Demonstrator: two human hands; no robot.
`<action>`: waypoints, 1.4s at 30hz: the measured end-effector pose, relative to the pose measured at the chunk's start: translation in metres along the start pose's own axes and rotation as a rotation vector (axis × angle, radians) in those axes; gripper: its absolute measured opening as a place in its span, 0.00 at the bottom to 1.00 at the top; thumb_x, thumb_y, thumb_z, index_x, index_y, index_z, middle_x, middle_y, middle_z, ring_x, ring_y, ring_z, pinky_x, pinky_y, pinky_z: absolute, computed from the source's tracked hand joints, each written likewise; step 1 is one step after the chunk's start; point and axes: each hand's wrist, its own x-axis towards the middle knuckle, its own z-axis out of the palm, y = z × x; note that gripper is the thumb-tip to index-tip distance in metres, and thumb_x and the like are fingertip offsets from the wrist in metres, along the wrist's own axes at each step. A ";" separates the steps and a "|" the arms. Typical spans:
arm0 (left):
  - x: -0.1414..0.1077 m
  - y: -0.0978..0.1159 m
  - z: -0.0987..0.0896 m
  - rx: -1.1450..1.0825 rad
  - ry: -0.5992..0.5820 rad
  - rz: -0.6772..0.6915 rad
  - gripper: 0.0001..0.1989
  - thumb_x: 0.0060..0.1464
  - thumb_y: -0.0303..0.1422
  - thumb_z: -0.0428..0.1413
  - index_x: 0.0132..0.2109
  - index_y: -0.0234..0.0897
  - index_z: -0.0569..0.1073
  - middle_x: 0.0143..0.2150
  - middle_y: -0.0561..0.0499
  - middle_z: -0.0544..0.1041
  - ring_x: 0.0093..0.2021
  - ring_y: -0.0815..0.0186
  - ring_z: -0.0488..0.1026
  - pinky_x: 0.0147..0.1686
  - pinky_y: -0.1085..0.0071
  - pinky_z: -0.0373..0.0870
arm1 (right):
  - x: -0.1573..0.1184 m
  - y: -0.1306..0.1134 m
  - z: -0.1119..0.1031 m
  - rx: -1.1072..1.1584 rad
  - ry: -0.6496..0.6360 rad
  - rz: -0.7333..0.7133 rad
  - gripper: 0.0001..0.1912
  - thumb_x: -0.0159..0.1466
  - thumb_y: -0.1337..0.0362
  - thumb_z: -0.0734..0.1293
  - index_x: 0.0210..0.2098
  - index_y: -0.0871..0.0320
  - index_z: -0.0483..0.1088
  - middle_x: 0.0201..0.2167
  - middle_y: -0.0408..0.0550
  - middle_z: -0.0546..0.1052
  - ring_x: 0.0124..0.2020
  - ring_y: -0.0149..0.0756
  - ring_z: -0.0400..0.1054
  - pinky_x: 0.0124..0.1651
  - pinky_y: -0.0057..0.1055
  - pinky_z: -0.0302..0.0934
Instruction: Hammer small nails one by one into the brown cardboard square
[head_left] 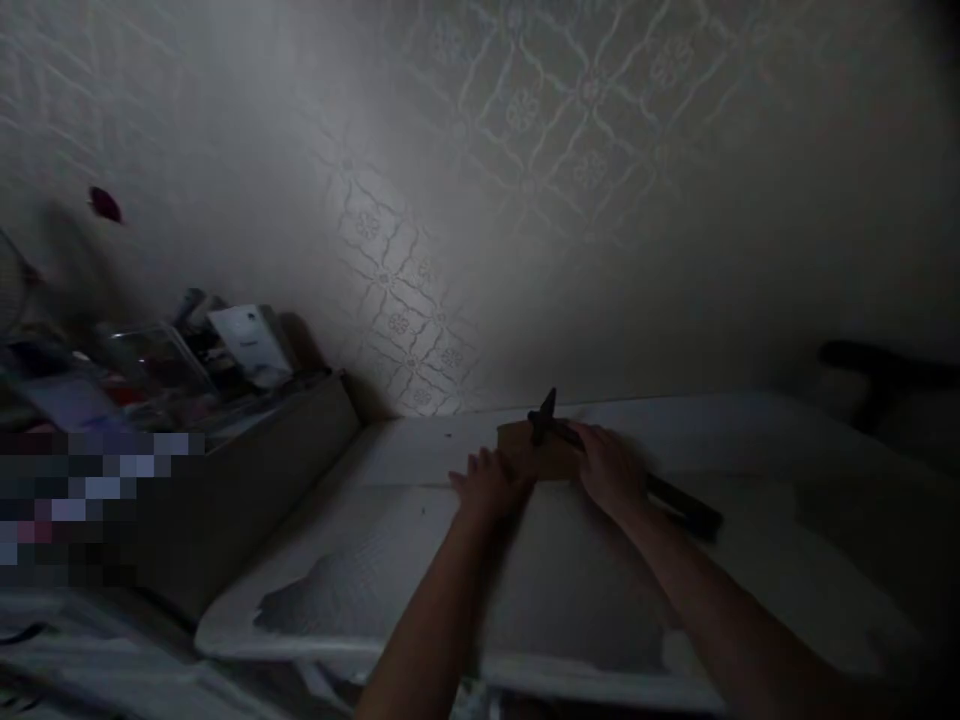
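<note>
My right hand is wrapped round the handle of a dark hammer. The hammer's head is over a flat brown piece, which looks like wood or cardboard, and its handle sticks out behind my hand to the right. At the left edge of the brown piece, my left hand lies with fingers spread on the tabletop. Its thumb side is against the piece; whether anything small is under it cannot be seen in this dim light. Both rest on a white table.
A patterned wall rises behind the table. On the left, a higher cabinet carries a white box, a clear case and other clutter. A dark blurred object stands out at the right. The tabletop has a worn grey patch.
</note>
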 end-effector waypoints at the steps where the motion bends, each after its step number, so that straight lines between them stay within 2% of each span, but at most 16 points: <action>1: 0.000 0.000 0.000 -0.001 0.004 0.001 0.41 0.51 0.62 0.34 0.63 0.40 0.54 0.67 0.40 0.50 0.65 0.43 0.45 0.54 0.38 0.48 | 0.000 0.000 0.000 0.001 -0.005 -0.003 0.20 0.62 0.74 0.59 0.52 0.55 0.64 0.45 0.48 0.73 0.46 0.39 0.64 0.43 0.32 0.55; 8: 0.000 -0.001 0.000 -0.017 -0.001 0.011 0.42 0.50 0.62 0.34 0.63 0.40 0.54 0.68 0.40 0.48 0.65 0.44 0.45 0.55 0.37 0.47 | -0.002 -0.001 -0.001 0.001 0.101 -0.031 0.20 0.62 0.74 0.58 0.52 0.55 0.64 0.44 0.47 0.73 0.45 0.38 0.64 0.44 0.32 0.54; 12: 0.001 -0.002 0.001 -0.020 0.005 0.028 0.43 0.48 0.64 0.35 0.63 0.41 0.55 0.68 0.40 0.49 0.65 0.44 0.46 0.54 0.37 0.47 | -0.001 -0.002 0.001 -0.005 0.120 -0.054 0.19 0.62 0.73 0.58 0.52 0.56 0.64 0.44 0.49 0.73 0.45 0.39 0.63 0.44 0.32 0.54; 21: -0.004 0.000 -0.004 -0.014 -0.008 0.039 0.42 0.50 0.62 0.35 0.62 0.40 0.55 0.67 0.41 0.50 0.65 0.44 0.46 0.54 0.37 0.49 | -0.001 -0.006 0.004 0.015 0.070 -0.112 0.25 0.59 0.78 0.58 0.53 0.53 0.63 0.44 0.46 0.73 0.45 0.37 0.63 0.44 0.31 0.55; 31: -0.004 0.001 -0.003 -0.013 -0.013 0.029 0.41 0.49 0.63 0.35 0.63 0.43 0.55 0.68 0.41 0.49 0.65 0.43 0.46 0.55 0.38 0.48 | -0.001 -0.008 0.000 0.022 0.062 -0.105 0.23 0.60 0.76 0.57 0.52 0.54 0.64 0.44 0.47 0.72 0.45 0.38 0.63 0.44 0.32 0.55; 38: -0.005 0.001 -0.005 -0.016 -0.014 0.032 0.41 0.51 0.61 0.37 0.63 0.40 0.54 0.67 0.40 0.49 0.65 0.44 0.45 0.54 0.37 0.48 | -0.001 -0.007 0.000 0.021 0.034 -0.085 0.20 0.62 0.75 0.57 0.52 0.54 0.64 0.44 0.48 0.73 0.45 0.38 0.63 0.44 0.32 0.54; 42: -0.004 0.001 -0.004 -0.021 -0.021 0.035 0.42 0.50 0.62 0.36 0.63 0.39 0.54 0.68 0.40 0.48 0.65 0.44 0.45 0.55 0.37 0.47 | -0.001 -0.006 0.002 0.030 0.049 -0.100 0.22 0.61 0.76 0.57 0.53 0.53 0.63 0.45 0.46 0.72 0.45 0.37 0.63 0.45 0.31 0.54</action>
